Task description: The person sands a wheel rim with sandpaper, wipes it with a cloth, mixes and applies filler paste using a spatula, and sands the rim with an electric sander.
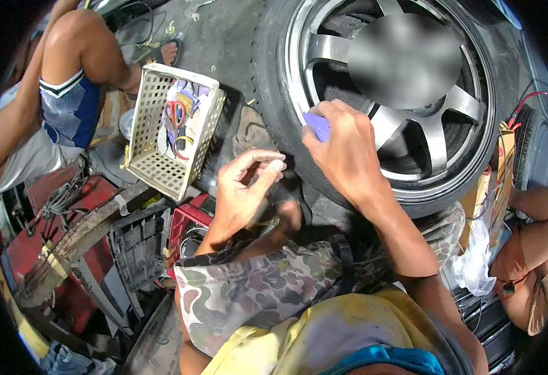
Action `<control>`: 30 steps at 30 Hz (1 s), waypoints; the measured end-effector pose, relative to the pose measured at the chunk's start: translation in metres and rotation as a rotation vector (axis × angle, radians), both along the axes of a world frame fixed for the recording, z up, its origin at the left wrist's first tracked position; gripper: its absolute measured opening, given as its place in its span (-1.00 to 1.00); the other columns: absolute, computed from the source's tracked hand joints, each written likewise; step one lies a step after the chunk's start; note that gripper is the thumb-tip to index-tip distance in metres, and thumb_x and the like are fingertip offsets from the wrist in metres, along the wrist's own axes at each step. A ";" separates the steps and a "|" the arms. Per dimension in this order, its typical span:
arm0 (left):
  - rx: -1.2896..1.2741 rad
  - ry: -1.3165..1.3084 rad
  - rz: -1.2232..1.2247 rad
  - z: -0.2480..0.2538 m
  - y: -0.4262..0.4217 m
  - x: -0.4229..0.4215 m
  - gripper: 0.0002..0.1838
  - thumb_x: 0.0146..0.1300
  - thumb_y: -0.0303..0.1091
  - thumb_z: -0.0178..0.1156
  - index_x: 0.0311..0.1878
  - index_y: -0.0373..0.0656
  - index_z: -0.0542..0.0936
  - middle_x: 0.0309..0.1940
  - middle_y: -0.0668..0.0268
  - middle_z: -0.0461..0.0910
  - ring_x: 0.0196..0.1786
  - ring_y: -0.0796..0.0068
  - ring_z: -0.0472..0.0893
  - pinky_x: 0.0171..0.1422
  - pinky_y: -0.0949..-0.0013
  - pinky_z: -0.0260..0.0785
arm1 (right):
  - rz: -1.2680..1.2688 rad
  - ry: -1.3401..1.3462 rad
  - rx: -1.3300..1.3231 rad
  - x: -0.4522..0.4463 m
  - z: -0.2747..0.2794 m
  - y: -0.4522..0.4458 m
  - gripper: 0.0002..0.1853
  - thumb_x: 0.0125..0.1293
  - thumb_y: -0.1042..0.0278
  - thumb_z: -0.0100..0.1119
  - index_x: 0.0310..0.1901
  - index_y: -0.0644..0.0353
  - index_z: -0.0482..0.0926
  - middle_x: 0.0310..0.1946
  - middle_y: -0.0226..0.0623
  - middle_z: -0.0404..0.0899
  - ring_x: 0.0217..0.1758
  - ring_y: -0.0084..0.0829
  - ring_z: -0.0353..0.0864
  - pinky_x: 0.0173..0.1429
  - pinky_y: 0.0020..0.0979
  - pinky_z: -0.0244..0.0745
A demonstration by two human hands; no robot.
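Note:
My right hand [341, 140] is closed on a piece of purple sandpaper [316, 127]. It presses the sandpaper at the outer lip of a silver alloy wheel [295, 81], on the side nearest me. A black tire [273, 94] surrounds the wheel, and a blurred patch covers the wheel's centre. Off the tire's left side, my left hand [247, 187] hangs in the air with loosely curled fingers. Its thumb is near the fingertips, and nothing shows between them.
To the left stands a cream plastic basket [137, 134] with red-handled scissors [175, 114] and purple scraps inside. A person's bent knee [74, 37] is beyond it. Red machinery [42, 206] lies lower left. Another person's leg [527, 262] and a white plastic bag [476, 262] are at right.

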State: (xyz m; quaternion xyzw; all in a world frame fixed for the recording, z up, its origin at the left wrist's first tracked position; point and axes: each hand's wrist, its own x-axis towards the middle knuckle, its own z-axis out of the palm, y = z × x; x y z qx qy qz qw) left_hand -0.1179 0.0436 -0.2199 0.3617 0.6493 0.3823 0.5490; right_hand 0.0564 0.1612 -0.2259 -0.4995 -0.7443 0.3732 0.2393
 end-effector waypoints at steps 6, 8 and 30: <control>-0.027 -0.018 -0.001 -0.006 0.000 -0.003 -0.81 0.49 -0.43 0.30 0.03 -0.36 0.69 -0.16 0.20 0.76 -0.14 0.50 0.72 0.01 0.43 0.58 | -0.095 0.023 0.178 -0.018 -0.020 0.012 -0.74 0.19 0.41 0.31 -0.14 0.40 0.66 -0.21 0.16 0.67 -0.10 0.20 0.65 0.05 0.10 0.52; -0.018 -0.014 -0.016 -0.004 0.002 -0.004 -0.81 0.49 -0.43 0.30 0.03 -0.36 0.69 -0.17 0.20 0.76 -0.14 0.51 0.72 0.00 0.43 0.58 | -0.089 0.031 -0.003 -0.022 -0.018 0.016 -0.69 0.21 0.41 0.29 -0.05 0.40 0.63 -0.18 0.15 0.67 -0.03 0.22 0.62 0.11 0.13 0.47; 0.002 0.033 -0.046 -0.018 0.023 0.000 -0.66 0.44 -0.51 0.33 0.23 -0.37 0.66 -0.02 0.36 0.59 0.04 0.60 0.63 0.14 0.55 0.46 | -0.002 0.007 -0.034 0.004 -0.012 -0.003 -0.81 0.16 0.43 0.25 -0.25 0.38 0.61 -0.19 0.24 0.64 0.00 0.28 0.58 0.12 0.16 0.45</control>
